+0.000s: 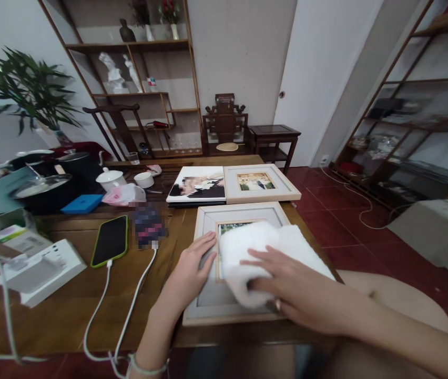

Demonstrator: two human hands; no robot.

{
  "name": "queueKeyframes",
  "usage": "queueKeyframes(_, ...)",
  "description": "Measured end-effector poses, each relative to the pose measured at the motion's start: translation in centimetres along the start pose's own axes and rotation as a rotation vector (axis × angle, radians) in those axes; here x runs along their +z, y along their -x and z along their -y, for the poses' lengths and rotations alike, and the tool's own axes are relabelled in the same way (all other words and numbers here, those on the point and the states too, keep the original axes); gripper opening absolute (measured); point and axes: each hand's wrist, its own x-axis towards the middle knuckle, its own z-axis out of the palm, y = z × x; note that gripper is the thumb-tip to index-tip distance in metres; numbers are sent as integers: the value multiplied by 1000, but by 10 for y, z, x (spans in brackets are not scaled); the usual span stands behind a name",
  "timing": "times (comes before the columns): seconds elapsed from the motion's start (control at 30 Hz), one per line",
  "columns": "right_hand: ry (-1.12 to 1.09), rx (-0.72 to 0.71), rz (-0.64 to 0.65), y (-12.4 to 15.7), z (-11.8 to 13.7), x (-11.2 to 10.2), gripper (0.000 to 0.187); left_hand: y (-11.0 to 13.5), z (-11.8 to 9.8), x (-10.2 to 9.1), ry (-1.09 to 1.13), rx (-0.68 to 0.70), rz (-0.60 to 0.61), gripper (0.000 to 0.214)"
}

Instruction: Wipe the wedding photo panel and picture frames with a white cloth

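A pale wooden picture frame [208, 218] lies flat on the wooden table [70, 295] in front of me. My left hand [192, 268] rests flat on the frame's left border with fingers stretched out. My right hand [287, 287] presses a white cloth [247, 247] onto the frame's glass, fingers spread over it. The cloth hides most of the picture. Behind it lie a second pale frame [261, 184] and a photo album [198, 185], side by side.
A phone in a green case [110, 240] lies left of the frame, its white cable [98, 310] trailing to the table's front edge. A white box [40, 271], a blue pad [82, 203], pots and white cups stand at the left. Shelves and a chair stand behind.
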Motion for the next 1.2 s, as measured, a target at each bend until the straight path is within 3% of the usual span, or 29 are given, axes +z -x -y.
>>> queueKeyframes(0.13, -1, -71, 62, 16, 32, 6, 32, 1, 0, -1, -15, 2, 1, 34)
queueKeyframes(0.23, 5, -56, 37, 13, 28, 16, 36, 1, 0, -1, -11, 2, 4, 34)
queueKeyframes(0.33, 49, 33, -48, -1, 1, 19, 46, 1, 0, -1, -1, 11, 3, 35)
queueKeyframes(0.53, 292, 102, -181, -44, -71, 7, 44, 1, 1, -1, 17, 19, 3, 35)
queueKeyframes(0.67, 304, 138, -258, -69, -91, 2, 41, 1, 1, -2, 13, 9, 3, 35)
queueKeyframes(0.77, 227, 121, -198, -68, -79, 5, 42, 1, 0, -2, 11, 3, 3, 36)
queueKeyframes(0.87, 93, 86, -84, -48, -48, 7, 44, 2, 0, 0, 1, 0, 9, 39)
queueKeyframes(1.07, -153, -12, 83, 4, 24, -18, 39, 2, 0, 1, -30, 1, 13, 40)
queueKeyframes(1.2, -200, 4, 156, 10, 42, -23, 43, 2, -1, 0, -26, 11, 13, 39)
